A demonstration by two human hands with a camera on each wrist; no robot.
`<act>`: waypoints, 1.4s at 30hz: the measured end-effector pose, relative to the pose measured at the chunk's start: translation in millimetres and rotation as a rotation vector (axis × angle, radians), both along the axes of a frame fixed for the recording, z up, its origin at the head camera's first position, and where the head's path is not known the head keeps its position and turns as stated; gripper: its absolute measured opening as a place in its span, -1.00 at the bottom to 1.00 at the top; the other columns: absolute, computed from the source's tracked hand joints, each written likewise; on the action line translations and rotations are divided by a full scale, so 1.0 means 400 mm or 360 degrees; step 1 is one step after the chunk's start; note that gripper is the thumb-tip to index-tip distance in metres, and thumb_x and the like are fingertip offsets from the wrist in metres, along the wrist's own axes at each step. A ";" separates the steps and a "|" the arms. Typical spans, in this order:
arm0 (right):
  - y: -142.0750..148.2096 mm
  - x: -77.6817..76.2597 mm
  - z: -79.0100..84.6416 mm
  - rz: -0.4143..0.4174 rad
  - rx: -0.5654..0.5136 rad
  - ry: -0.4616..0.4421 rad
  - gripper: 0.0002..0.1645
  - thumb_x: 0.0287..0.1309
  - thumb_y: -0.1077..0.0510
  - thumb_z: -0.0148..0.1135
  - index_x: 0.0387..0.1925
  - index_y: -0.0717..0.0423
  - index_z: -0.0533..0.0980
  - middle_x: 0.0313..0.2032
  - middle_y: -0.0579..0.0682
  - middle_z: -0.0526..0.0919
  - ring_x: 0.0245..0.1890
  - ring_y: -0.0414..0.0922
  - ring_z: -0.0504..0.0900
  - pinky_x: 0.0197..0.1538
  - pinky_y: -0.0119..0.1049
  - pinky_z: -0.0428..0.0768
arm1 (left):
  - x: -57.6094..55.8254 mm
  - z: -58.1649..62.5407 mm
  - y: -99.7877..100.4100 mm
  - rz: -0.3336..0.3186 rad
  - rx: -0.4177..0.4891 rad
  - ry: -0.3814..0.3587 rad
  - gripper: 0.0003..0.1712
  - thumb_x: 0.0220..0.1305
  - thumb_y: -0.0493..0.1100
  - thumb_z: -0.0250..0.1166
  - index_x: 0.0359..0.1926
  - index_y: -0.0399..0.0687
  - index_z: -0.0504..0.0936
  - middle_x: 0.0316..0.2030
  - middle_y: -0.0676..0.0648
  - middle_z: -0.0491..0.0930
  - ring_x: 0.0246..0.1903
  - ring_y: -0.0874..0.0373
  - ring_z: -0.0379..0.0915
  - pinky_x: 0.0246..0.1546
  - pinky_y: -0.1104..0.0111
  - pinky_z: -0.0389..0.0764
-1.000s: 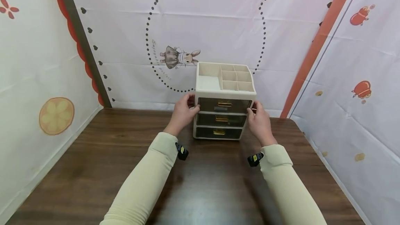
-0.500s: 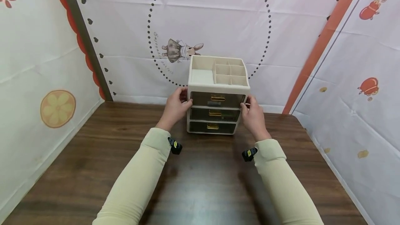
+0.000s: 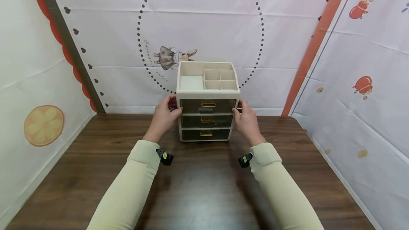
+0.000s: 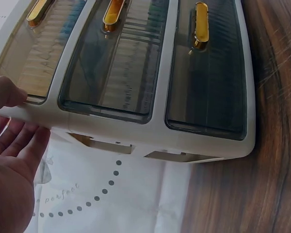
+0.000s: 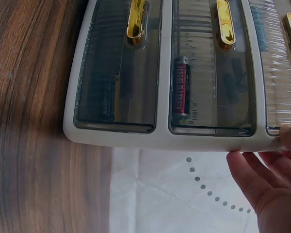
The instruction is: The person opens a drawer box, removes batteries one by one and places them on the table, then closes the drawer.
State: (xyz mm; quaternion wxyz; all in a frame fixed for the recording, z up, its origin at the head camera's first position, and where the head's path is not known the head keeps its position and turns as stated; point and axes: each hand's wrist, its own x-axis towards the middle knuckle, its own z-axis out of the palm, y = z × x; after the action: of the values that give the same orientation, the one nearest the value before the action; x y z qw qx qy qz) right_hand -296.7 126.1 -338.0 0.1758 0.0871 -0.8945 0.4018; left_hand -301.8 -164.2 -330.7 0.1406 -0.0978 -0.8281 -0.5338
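Observation:
A cream drawer organizer (image 3: 207,95) with smoky clear drawer fronts and gold handles stands upright toward the back of the table. Its three drawers are closed, beneath an open top divided into compartments. My left hand (image 3: 163,118) grips its left side, thumb at the front edge by the top drawer and fingers round the side. On the opposite side my right hand (image 3: 247,121) holds it likewise, as the right wrist view also shows. A red and black battery (image 5: 182,87) shows through the middle drawer front. Other drawer contents are too dim to name.
The brown wooden table (image 3: 198,187) extends in front of the organizer. Behind it hangs a white printed cloth (image 3: 204,27) with a rabbit figure, and more printed cloth covers the left and right sides.
The organizer has shifted a little left against the backdrop and turned slightly to face forward, with both hands keeping hold of its sides. The head view has also shifted.

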 end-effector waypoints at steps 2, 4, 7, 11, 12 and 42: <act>-0.008 0.000 0.002 0.0025 0.0001 0.0014 -0.52 0.44 0.09 0.00 0.30 0.15 0.26 0.12 0.20 0.54 0.13 0.10 0.57 0.08 -0.02 0.60 | 0.003 0.000 -0.009 0.0027 -0.0004 0.0013 -0.53 0.28 -0.24 0.24 0.20 -0.12 0.39 0.02 -0.17 0.51 0.07 0.00 0.47 0.17 0.16 0.51; -0.015 -0.001 0.003 0.0039 0.0016 0.0023 -0.52 0.44 0.09 -0.01 0.30 0.15 0.26 0.12 0.20 0.53 0.13 0.10 0.57 0.08 -0.02 0.60 | 0.004 0.000 -0.014 0.0054 -0.0006 0.0014 -0.51 0.27 -0.24 0.24 0.21 -0.11 0.37 0.03 -0.17 0.51 0.07 0.00 0.47 0.18 0.17 0.51; -0.021 -0.005 0.003 0.0050 0.0023 0.0031 -0.51 0.44 0.10 0.00 0.30 0.15 0.26 0.13 0.20 0.53 0.13 0.10 0.57 0.08 -0.01 0.60 | 0.005 0.002 -0.018 0.0074 0.0018 0.0006 -0.45 0.26 -0.21 0.24 0.25 -0.07 0.33 0.04 -0.18 0.50 0.08 -0.01 0.47 0.18 0.16 0.51; -0.017 -0.006 -0.001 0.0039 0.0033 0.0016 -0.51 0.44 0.08 -0.01 0.31 0.12 0.25 0.15 0.20 0.52 0.14 0.09 0.56 0.09 -0.03 0.60 | 0.005 0.011 -0.015 0.0017 0.0094 -0.0005 -0.36 0.32 -0.02 0.23 0.34 0.08 0.20 0.09 -0.18 0.48 0.12 -0.01 0.48 0.15 0.08 0.51; -0.014 -0.005 -0.002 0.0032 0.0030 0.0012 -0.51 0.44 0.08 -0.01 0.31 0.11 0.25 0.15 0.19 0.52 0.14 0.09 0.56 0.10 -0.04 0.60 | 0.004 0.015 -0.013 -0.0002 0.0108 0.0003 -0.33 0.34 0.05 0.21 0.36 0.11 0.17 0.10 -0.17 0.48 0.13 -0.01 0.48 0.14 0.06 0.51; -0.016 -0.008 -0.032 0.0010 -0.0018 0.0108 -0.48 0.42 0.09 0.03 0.33 0.14 0.29 0.15 0.20 0.55 0.09 0.12 0.60 0.07 -0.01 0.61 | -0.075 0.068 0.061 0.0366 0.0047 -0.0096 -0.35 0.38 0.16 -0.25 0.44 0.19 0.18 0.39 -0.07 0.27 0.35 -0.01 0.20 0.35 0.03 0.25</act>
State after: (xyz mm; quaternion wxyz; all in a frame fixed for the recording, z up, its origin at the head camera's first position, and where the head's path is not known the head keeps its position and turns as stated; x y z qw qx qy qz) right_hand -299.9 119.6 -351.0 0.2052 0.1025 -0.8854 0.4043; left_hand -331.7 -139.9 -303.3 0.1773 0.0160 -0.8296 -0.5291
